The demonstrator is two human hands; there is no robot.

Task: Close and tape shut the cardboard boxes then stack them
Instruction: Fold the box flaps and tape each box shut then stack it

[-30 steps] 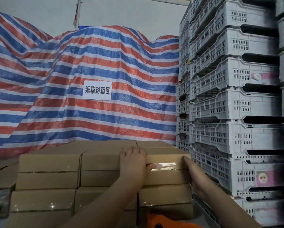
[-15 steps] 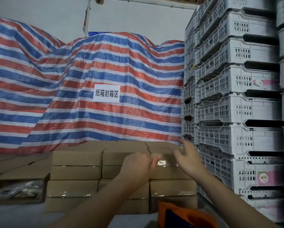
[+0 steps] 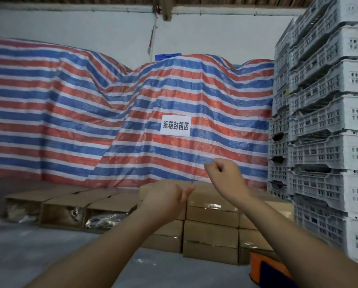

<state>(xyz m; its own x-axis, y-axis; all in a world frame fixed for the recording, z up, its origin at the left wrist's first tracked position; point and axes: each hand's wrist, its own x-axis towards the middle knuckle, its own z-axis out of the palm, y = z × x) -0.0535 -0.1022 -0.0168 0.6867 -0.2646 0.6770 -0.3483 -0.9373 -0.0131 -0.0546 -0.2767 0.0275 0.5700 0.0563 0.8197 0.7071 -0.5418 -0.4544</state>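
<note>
Both hands are hanging in the air, left hand (image 3: 165, 197) with fingers loosely extended, right hand (image 3: 225, 175) curling its fingers on nothing, above the taped boxes (image 3: 211, 223) stacked beside the crates (image 3: 323, 142).

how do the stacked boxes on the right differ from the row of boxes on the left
The stacked boxes are closed, with shiny tape across them; the row of boxes has open flaps showing shiny contents. The stacked boxes sit two high; the row is one high. Both are brown cardboard.
</note>
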